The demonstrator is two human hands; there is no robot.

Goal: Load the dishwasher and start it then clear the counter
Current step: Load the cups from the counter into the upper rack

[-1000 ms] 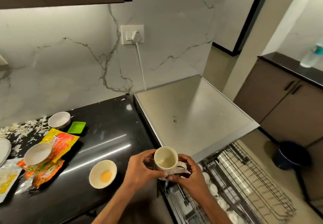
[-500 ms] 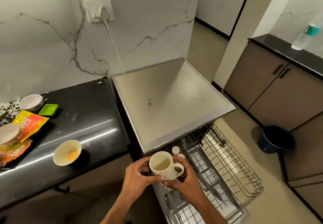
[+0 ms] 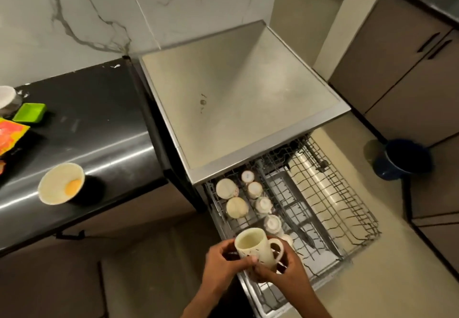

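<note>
Mug (image 3: pixel 255 248), cream with small dark flecks, sits upright in both my hands above the near end of the pulled-out dishwasher rack (image 3: pixel 352 208). My left hand (image 3: pixel 223 265) curls round its left wall, thumb across the front. My right hand (image 3: pixel 285 270) wraps it from below on the handle side; the handle points right. Several cups (image 3: pixel 255 189) stand inverted in the rack's left rows, just beyond the mug. On the black desk (image 3: pixel 104 124) to the left: a bowl (image 3: pixel 60 183) with yellow residue near the front edge, a green dish (image 3: pixel 29 112) and an orange packet (image 3: pixel 10 136) well apart from it.
</note>
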